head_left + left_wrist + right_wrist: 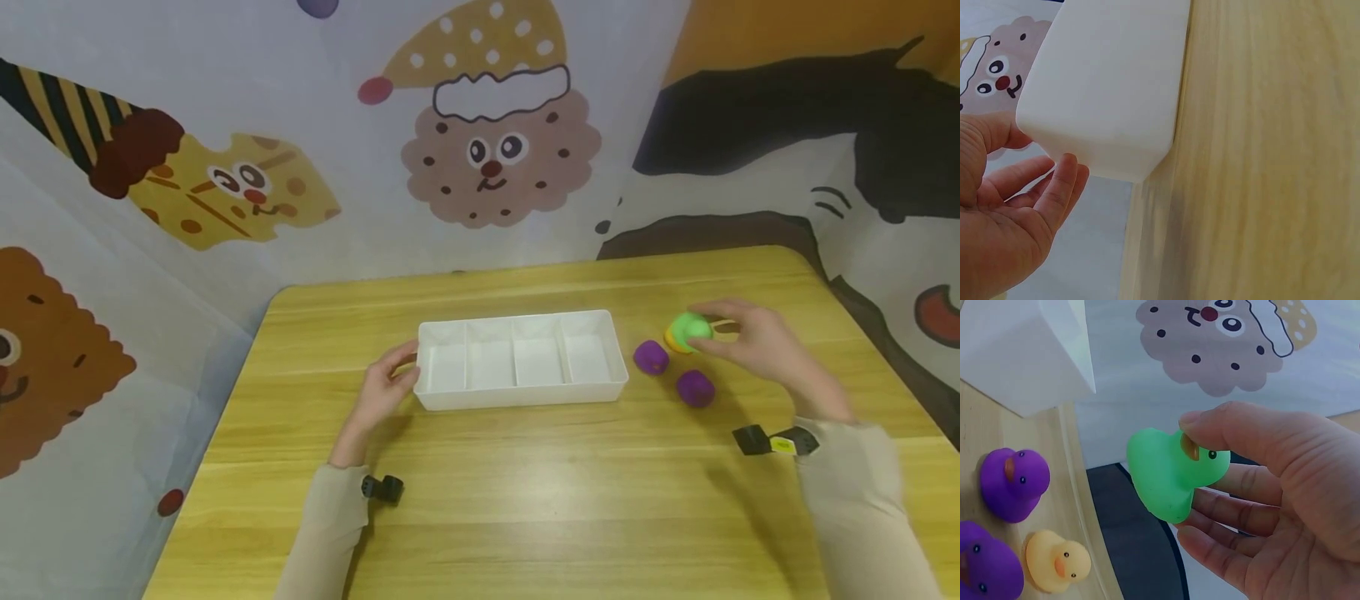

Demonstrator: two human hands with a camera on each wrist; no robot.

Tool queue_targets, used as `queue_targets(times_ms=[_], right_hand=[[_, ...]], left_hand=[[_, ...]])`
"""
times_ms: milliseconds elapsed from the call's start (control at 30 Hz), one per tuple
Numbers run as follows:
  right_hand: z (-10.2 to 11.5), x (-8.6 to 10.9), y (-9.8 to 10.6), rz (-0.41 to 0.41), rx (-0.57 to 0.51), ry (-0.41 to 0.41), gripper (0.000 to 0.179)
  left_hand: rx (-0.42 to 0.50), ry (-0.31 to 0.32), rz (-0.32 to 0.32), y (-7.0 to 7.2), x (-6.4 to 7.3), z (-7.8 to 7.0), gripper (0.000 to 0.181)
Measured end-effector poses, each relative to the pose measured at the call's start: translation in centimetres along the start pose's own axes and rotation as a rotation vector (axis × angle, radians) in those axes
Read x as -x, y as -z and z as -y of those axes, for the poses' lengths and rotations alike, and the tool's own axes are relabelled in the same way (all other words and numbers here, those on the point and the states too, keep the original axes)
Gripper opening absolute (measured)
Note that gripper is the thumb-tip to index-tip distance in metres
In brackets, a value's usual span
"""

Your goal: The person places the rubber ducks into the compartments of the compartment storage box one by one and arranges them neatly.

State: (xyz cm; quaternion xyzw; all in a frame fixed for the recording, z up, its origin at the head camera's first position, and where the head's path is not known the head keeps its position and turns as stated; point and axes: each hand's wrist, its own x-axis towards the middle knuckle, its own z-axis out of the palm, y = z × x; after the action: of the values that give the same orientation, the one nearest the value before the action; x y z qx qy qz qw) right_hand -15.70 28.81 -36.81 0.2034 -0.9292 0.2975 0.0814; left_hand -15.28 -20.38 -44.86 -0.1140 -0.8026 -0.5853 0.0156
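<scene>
Between the thumb and fingers of my right hand is a green rubber duck, pinched at its head and held above the table. Below it on the wood sits a yellow rubber duck, mostly covered by the green one in the head view. Two purple rubber ducks stand close by, the nearer purple duck toward the front. My left hand touches the left end of a white divided box, thumb and fingertips at its end wall. The box's compartments show bare white floors.
The light wooden table carries the box and ducks. Behind it hangs a cloth with cartoon food figures, reaching down to the table's back edge. Small black cameras are strapped on both wrists.
</scene>
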Motion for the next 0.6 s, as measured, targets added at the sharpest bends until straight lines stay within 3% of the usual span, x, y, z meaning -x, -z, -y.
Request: queue_targets(times_ms=[333, 467, 600], right_hand=[[0.7, -1.0, -0.4, 0.019, -0.027, 0.008, 0.043], [1.4, -1.6, -0.5, 0.035, -0.032, 0.009, 0.043], [2.0, -2.3, -0.8, 0.032, -0.026, 0.049, 0.043]], left_hand=[[0.022, -0.006, 0.009, 0.1, -0.1, -0.2, 0.042], [0.011, 0.0, 0.017, 0.0, 0.2, -1.9, 0.041], [0.01, -0.011, 0.016, 0.0, 0.2, -1.4, 0.041]])
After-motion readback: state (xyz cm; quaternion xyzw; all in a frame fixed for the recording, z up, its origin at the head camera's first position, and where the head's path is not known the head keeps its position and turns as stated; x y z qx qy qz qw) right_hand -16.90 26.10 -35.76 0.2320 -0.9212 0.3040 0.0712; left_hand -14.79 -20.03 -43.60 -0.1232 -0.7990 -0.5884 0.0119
